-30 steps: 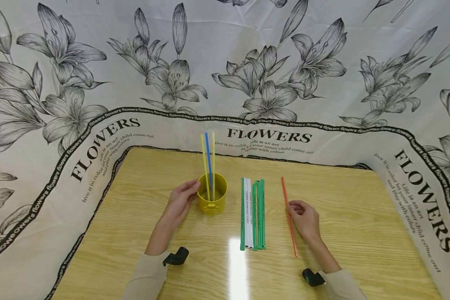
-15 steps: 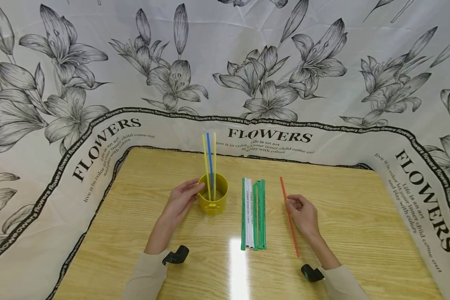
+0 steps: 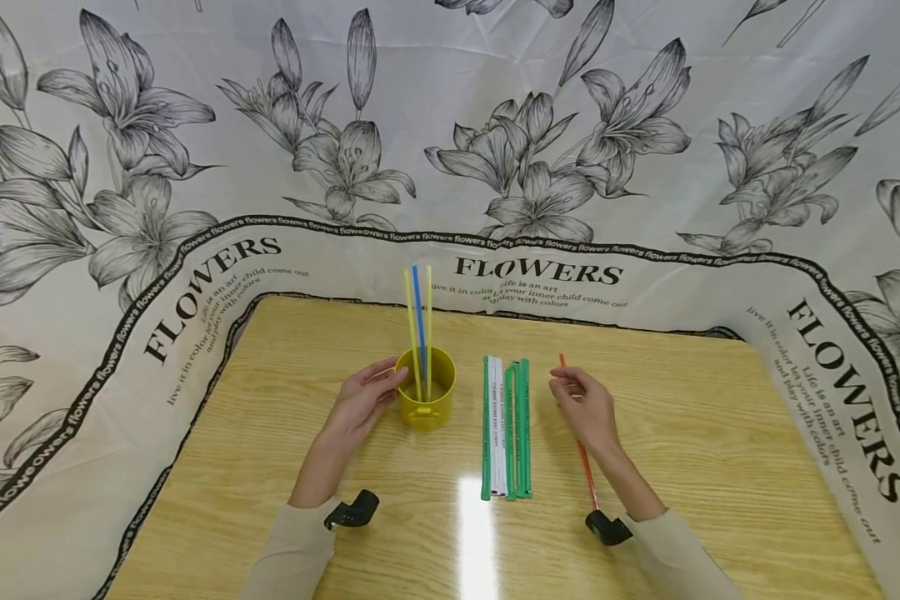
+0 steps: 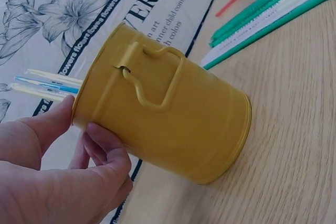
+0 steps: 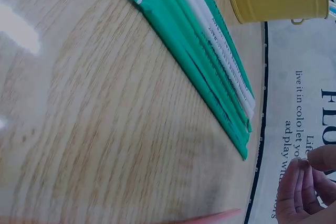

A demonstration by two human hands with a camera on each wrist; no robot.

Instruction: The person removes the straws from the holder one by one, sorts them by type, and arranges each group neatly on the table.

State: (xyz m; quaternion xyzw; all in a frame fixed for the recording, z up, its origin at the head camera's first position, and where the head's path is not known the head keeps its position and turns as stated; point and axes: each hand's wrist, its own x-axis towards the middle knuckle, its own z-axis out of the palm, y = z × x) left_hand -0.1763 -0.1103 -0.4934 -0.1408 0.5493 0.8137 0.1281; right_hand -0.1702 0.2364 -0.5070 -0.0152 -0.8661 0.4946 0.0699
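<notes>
With thumb and fingertips at its rim, my left hand (image 3: 360, 402) grips a yellow metal cup (image 4: 194, 114) from the left. The cup stands upright on the table; one blue straw (image 3: 418, 308) and two yellow straws rise out of it. A red straw (image 3: 587, 477) lies on the table at the right. Above its upper part is my right hand (image 3: 588, 408), fingers loosely bent and thumb near the fingertips, holding nothing. In the right wrist view the red straw (image 5: 220, 216) shows apart from that hand. Its middle is hidden in the head view.
Several paper-wrapped straws, green (image 3: 526, 429) and white (image 3: 497, 425), lie side by side between the cup and the red straw. A flower-printed cloth (image 3: 525, 283) hangs round the far and side edges of the wooden table (image 3: 285, 350).
My right hand has let go of the red straw and moved up and to the left. The straw lies where it was. My left hand and the cup have hardly moved.
</notes>
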